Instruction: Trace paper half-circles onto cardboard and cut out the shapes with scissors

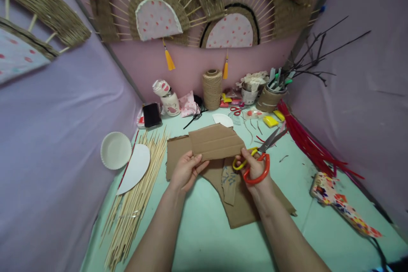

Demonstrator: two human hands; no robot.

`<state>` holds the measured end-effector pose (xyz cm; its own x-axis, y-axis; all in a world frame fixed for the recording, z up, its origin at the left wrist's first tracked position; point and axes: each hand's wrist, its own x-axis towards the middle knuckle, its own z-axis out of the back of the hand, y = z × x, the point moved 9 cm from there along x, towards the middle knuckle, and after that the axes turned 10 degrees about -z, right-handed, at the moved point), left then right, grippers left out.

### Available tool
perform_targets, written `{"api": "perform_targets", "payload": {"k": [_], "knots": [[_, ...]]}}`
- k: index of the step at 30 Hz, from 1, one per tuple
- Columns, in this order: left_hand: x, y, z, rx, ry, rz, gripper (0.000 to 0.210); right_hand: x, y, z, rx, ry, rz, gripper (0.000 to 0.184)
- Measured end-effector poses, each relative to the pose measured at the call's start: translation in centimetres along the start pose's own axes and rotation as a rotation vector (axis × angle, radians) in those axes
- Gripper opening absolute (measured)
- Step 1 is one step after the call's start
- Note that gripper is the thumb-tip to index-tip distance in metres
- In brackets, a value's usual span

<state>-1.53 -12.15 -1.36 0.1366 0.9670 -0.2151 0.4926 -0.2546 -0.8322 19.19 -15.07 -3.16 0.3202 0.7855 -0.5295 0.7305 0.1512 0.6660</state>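
Note:
A brown piece of corrugated cardboard (216,142) is held up between my two hands. My left hand (186,171) grips its lower left corner, thumb on the front face. At its lower right corner, my right hand (255,165) pinches the edge with thumb and fingers. Scissors (264,146) with one yellow and one red handle hang on that same hand, blades pointing up and right. Beneath lie a larger cut cardboard sheet (240,214) and a small cardboard scrap with blue marks (228,182).
Bamboo sticks (127,221), a white paper half-circle (135,168) and a white bowl (116,151) lie at left. A twine spool (212,89) stands behind. Red pipe cleaners (306,146) and a flower-patterned glue gun (341,204) lie at right.

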Motion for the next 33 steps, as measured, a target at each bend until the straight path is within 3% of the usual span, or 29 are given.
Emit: {"api": "perform_targets", "payload": {"k": [8,13,18,24,30,33], "knots": [[-0.3,0.2,-0.4,-0.067,-0.028,0.025,0.026,0.2,-0.2,-0.1,0.004,0.027,0.019,0.043],[-0.6,1.2,-1.3,-0.148,0.012,0.078,0.031,0.0,-0.5,-0.4,0.028,0.014,-0.031,0.044],[-1.0,2.6,-3.2,-0.192,0.065,0.07,0.031,-0.5,-0.9,-1.3,0.029,0.079,-0.039,0.047],[-1.2,2.5,-3.0,-0.231,-0.08,-0.045,0.029,-1.8,-2.5,-3.1,-0.066,0.249,-0.139,0.046],[-1.3,2.5,-2.7,-0.219,-0.112,-0.004,0.026,-1.9,-2.2,-3.0,-0.113,0.24,-0.086,0.047],[-1.0,1.2,-1.8,-0.24,-0.189,-0.084,0.022,-2.5,-1.7,-3.3,-0.25,0.276,-0.023,0.038]]}}
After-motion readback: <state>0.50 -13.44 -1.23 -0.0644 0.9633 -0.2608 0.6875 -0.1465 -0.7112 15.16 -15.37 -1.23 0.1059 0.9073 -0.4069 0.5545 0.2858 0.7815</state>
